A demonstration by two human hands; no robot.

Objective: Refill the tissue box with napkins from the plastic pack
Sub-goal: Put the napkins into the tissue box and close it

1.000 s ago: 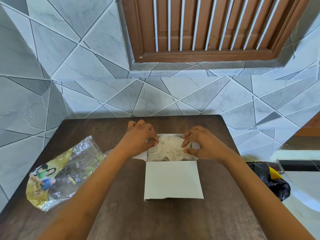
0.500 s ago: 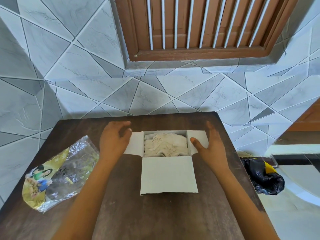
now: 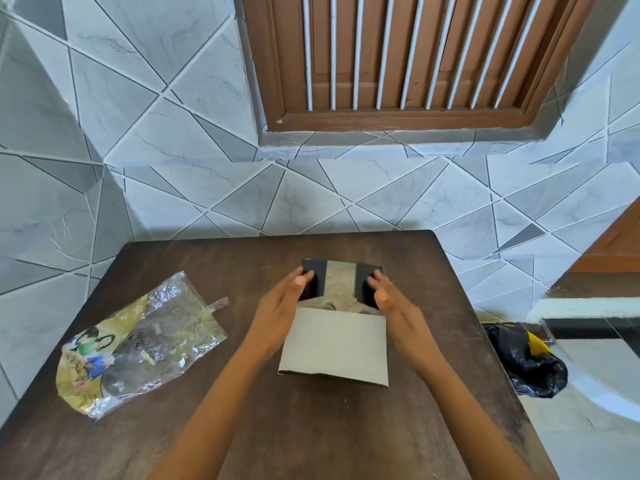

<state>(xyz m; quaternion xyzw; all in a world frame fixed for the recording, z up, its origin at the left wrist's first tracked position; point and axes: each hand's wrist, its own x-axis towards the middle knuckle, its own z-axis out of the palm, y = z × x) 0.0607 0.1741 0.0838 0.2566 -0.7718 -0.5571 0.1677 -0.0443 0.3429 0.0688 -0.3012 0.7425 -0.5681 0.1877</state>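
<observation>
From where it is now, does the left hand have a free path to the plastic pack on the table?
Probably yes. The left hand is pressing a side flap of the tissue box, and only bare table lies between it and the plastic pack.

This looks like a room in a home. A dark wooden table point(image 3: 311, 427) stands pushed against a wall of grey and white marbled tiles point(image 3: 156, 133) cut in slanting geometric shapes. Above it sits a brown wooden shuttered window point(image 3: 398, 57) with white bars. On the pale tiled floor point(image 3: 588, 445) to the right lies a crumpled black plastic bag point(image 3: 526, 362). An emptied, printed plastic pack point(image 3: 138, 344) lies on the table.
</observation>
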